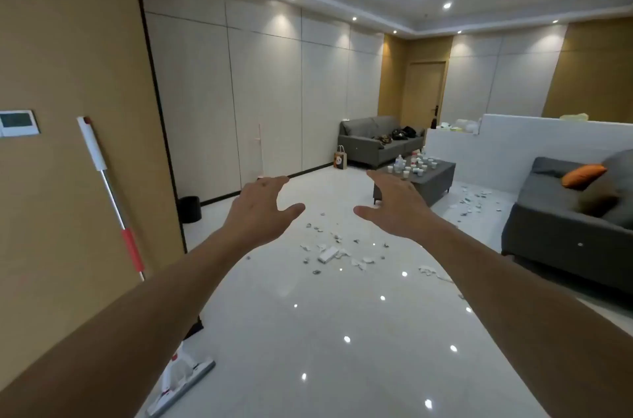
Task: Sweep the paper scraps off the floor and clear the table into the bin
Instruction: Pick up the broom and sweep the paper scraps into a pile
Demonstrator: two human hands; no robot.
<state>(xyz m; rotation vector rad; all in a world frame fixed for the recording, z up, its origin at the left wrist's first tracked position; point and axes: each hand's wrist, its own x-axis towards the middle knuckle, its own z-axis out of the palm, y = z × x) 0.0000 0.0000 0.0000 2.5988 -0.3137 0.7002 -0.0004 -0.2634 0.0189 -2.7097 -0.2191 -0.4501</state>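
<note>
Right now, through the head camera, I am holding both arms stretched straight out ahead of me, bare forearms running up from the bottom corners. My left hand is hanging palm-down with its fingers spread and straight and the thumb angled inward, gripping nothing. My right hand is mirroring it just beside, fingers splayed forward, thumb pointing toward the left one, also holding nothing. Below and between the two hands the paper scraps are lying scattered over the glossy white floor, and a second patch of scraps is lying to the right of my right hand, in front of the grey sofa. Just past my right fingertips the low grey table is standing crowded with small white cups. To the left of my left hand the black bin is sitting by the wall, and nearer me a mop is leaning on the tan panel.
</note>
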